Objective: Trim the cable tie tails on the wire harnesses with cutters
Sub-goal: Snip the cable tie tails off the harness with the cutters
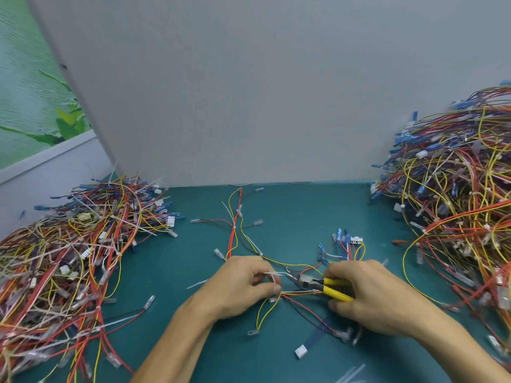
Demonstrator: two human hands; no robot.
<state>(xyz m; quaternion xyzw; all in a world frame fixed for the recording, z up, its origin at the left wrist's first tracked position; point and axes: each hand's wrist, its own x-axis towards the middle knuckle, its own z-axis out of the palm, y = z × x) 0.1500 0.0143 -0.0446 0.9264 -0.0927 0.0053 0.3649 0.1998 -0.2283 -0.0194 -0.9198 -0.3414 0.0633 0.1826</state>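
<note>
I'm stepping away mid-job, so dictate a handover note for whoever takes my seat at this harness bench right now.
Left hand pinches a white cable tie tail on the harness spread on the green mat.
Right hand grips yellow-handled cutters, jaws beside that tail, cut not yet made.
Left pile shows long tails, likely left to trim.
Right pile looks trimmed.

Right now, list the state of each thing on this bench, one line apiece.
cable tie tail, uncut, sticking out sideways.
cutters, nose close beside that tail.
left hand, pinches the tail.
right hand, grips the yellow handles.
wire harness, spread on the mat, partly under both hands.
left pile, tangled, long tails sticking out.
right pile, tangled, heaped higher.
</note>
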